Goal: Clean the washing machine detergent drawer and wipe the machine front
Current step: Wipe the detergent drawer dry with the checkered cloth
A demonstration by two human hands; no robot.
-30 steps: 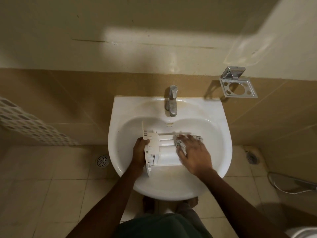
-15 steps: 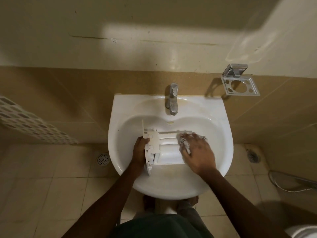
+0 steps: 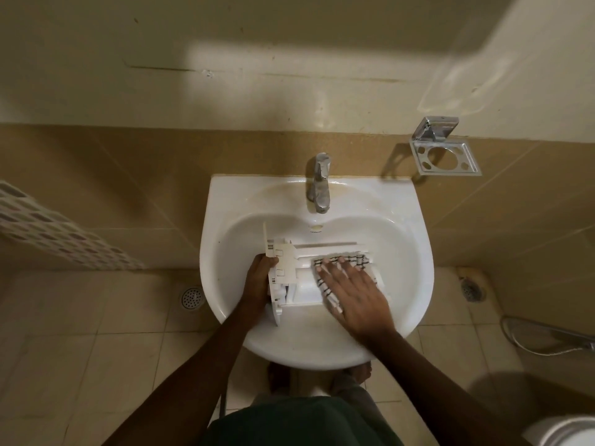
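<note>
The white plastic detergent drawer [image 3: 302, 284] lies inside the white basin [image 3: 222, 220], its front panel turned to the left. My left hand [image 3: 257, 280] grips that front panel from the left side. A white cloth with a black check pattern [image 3: 357, 260] is spread over the right half of the drawer. My right hand [image 3: 354, 291] lies flat on the cloth with fingers spread, pressing it onto the drawer. The washing machine is not in view.
A chrome tap [image 3: 319, 183] stands at the basin's back, no water running. A metal holder [image 3: 444, 154] hangs on the tiled wall at right. Floor drains [image 3: 191, 297] sit on both sides below. A hose [image 3: 547, 339] and a white toilet edge [image 3: 563, 431] are at lower right.
My right hand has slid the cloth leftward and flattened it over the drawer, showing more of the checked cloth. My left hand keeps its hold on the front panel.
</note>
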